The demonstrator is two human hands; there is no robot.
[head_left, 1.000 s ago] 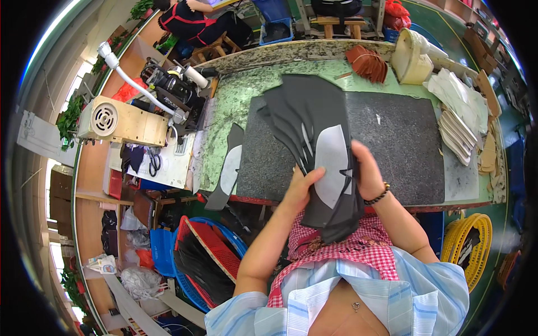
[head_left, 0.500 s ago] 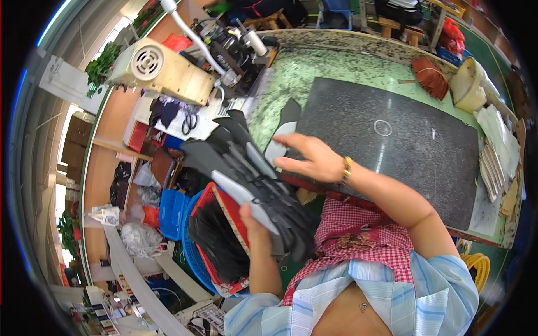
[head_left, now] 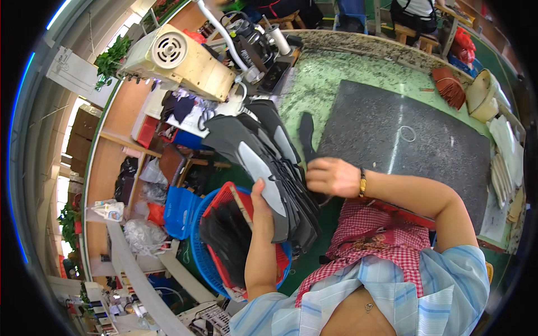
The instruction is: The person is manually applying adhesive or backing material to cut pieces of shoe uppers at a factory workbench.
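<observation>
Well to the left of both hands, a green plant [head_left: 114, 57] hung beyond a cream machine [head_left: 204, 73], which sat farther out than the left hand. A blue bin [head_left: 181, 213] stood to that hand's left, and nearer to it was a round blue tub [head_left: 197, 238] holding a red basket [head_left: 283, 262] with dark pieces inside, just below and behind the left forearm. The left hand [head_left: 261, 211] gripped a thick stack of dark grey pieces [head_left: 269, 168], its thumb pressed on the top one beside a light grey patch; the stack fanned outward, its far end ahead of the hand. Just right of the stack, the right hand [head_left: 333, 178] had its fingers curled over the near end of a single dark piece [head_left: 306, 134]; whether they pinched it could not be told. Right of and beyond that hand lay a black board [head_left: 409, 162] bearing a thin pale loop [head_left: 408, 133]. Farther out to the right were a brown bundle [head_left: 448, 88] and some pale sheets [head_left: 499, 173].
</observation>
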